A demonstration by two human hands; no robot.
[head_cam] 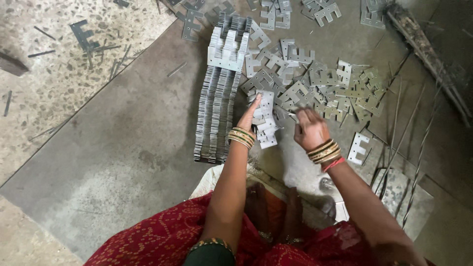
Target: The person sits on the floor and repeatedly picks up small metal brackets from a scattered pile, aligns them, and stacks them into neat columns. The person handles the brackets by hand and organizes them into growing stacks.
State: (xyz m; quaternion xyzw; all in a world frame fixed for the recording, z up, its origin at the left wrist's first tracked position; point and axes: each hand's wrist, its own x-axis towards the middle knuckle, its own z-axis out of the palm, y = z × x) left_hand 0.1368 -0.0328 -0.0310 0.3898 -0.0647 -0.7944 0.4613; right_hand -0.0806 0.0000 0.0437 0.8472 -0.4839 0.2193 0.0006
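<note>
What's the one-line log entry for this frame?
left hand: flat on small plate stack | right hand: at loose plates, grip unclear | long stack: beside left hand

My plates (295,88) are pale silver-grey, and the stacked row (217,103) reads darker grey with fine stripes. Gold and green bangles (241,138) ring one wrist, gold with a red thread (333,164) the other. My dress (162,236) is red with tiny pale dots. The sheet (123,148) is dull grey, the floor (39,74) speckled beige.
</note>
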